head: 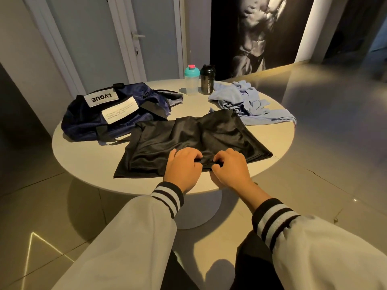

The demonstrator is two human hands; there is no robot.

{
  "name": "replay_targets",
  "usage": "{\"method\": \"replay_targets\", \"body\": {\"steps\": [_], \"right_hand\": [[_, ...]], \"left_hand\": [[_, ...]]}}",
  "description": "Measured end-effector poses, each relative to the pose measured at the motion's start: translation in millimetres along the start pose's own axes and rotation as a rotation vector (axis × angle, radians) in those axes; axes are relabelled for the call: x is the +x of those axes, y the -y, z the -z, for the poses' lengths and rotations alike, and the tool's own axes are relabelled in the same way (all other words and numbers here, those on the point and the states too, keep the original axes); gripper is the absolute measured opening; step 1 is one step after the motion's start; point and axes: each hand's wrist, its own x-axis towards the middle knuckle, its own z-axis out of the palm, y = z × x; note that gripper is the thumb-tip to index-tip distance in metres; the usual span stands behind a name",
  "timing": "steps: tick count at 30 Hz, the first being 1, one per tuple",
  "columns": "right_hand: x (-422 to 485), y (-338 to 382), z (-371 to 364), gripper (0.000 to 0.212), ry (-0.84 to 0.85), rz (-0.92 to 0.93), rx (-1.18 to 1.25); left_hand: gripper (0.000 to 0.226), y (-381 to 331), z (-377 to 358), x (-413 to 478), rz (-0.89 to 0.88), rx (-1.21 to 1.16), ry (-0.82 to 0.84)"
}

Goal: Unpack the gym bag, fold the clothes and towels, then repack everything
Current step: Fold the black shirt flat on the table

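Scene: A person stands at a round white table (83, 160) in a dim room, seen from above the hands, with gym gear spread across the top.
Left hand: The left hand (182, 169), just below the centre of the frame, lies on the near edge of a black garment (188, 137). Its fingers are curled and pinch a ridge of the shiny fabric.
Right hand: The right hand (230, 169), just beside the left, also has its fingers bent and grips the same ridge of hem from the other side.
Black garment: It is spread mostly flat and wrinkled across the middle of the table, with its near edge close to the rim. Its upper right corner meets the blue towel.
Gym bag: The navy gym bag (100, 120) slumps at centre left, just beside the garment's far left corner. It carries two white labels, one reading "LVQUE" upside down.
Blue towel: A pale blue towel (251, 101) lies crumpled right of centre, reaching the table's right edge.
Bottles: A clear shaker (191, 82) with a teal lid and a black shaker (207, 81) stand upright side by side at the table's far edge, between bag and towel.
Sleeves: White sleeves (136, 237) with black-and-white striped cuffs fill the lower frame.
Backdrop: A pale door (155, 38) stands at upper centre and a dark mural (255, 32) of a muscular torso at upper right. The glossy tiled floor (335, 164) shows at right.
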Motion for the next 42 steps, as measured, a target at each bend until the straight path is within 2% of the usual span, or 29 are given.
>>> {"method": "replay_targets", "body": {"steps": [4, 7, 9, 12, 14, 18, 23, 26, 29, 32, 35, 36, 38, 40, 42], "right_hand": [[-0.6, -3.9, 0.5, 0.019, -0.008, 0.003, -0.115], [1.2, -5.8, 1.5, 0.018, -0.077, 0.003, -0.137], [3.5, -4.2, 2.5, 0.019, -0.086, 0.012, -0.129], [2.4, -2.7, -0.9, 0.026, -0.006, 0.004, -0.098], [1.1, -4.5, -4.1, 0.028, 0.032, 0.0, -0.099], [0.9, -4.4, -4.3, 0.024, -0.012, 0.01, -0.154], [4.0, 1.7, 0.4, 0.028, -0.157, 0.096, -0.126], [10.8, 2.3, 1.5, 0.029, -0.078, 0.087, -0.134], [10.3, 1.4, -1.5, 0.025, -0.004, -0.034, -0.133], [5.7, 4.4, -3.2, 0.029, -0.052, -0.094, -0.111], [4.0, 13.1, -3.7, 0.029, -0.131, -0.001, -0.075], [4.5, 15.9, -5.2, 0.031, -0.126, 0.048, -0.062], [6.1, 17.8, -9.7, 0.034, -0.011, 0.106, -0.021], [7.0, 14.6, -10.6, 0.032, 0.109, 0.061, 0.033], [8.1, 8.4, -5.9, 0.025, 0.109, -0.01, 0.0]], "left_hand": [[0.011, -5.5, -8.9, -1.3, -0.026, -0.059, 0.043], [0.007, -1.6, -11.8, 0.7, -0.016, -0.03, 0.034], [0.008, -2.1, -11.0, 0.6, -0.012, -0.028, 0.029], [0.019, -3.1, -10.6, -1.7, 0.0, -0.033, 0.027], [0.016, -2.4, -11.4, -2.0, -0.004, -0.024, 0.03], [0.012, -3.9, -11.2, -2.2, -0.011, -0.009, 0.033], [0.013, -3.6, -11.7, -2.1, 0.006, -0.019, 0.025], [0.016, -5.3, -9.9, -3.3, 0.003, -0.014, 0.026], [0.023, -5.5, -9.0, -3.0, -0.038, 0.037, 0.055], [0.034, -8.6, -8.3, -4.6, -0.075, 0.106, 0.11], [0.034, -11.1, -7.8, -8.5, -0.094, 0.124, 0.134], [0.033, -11.1, -7.0, -10.3, -0.101, 0.115, 0.121], [0.031, -10.2, -4.8, -14.0, -0.095, 0.077, 0.1], [0.032, -10.7, -2.6, -17.6, -0.063, 0.029, 0.129], [0.027, -11.5, 2.1, -16.9, -0.024, -0.056, 0.162]]}}
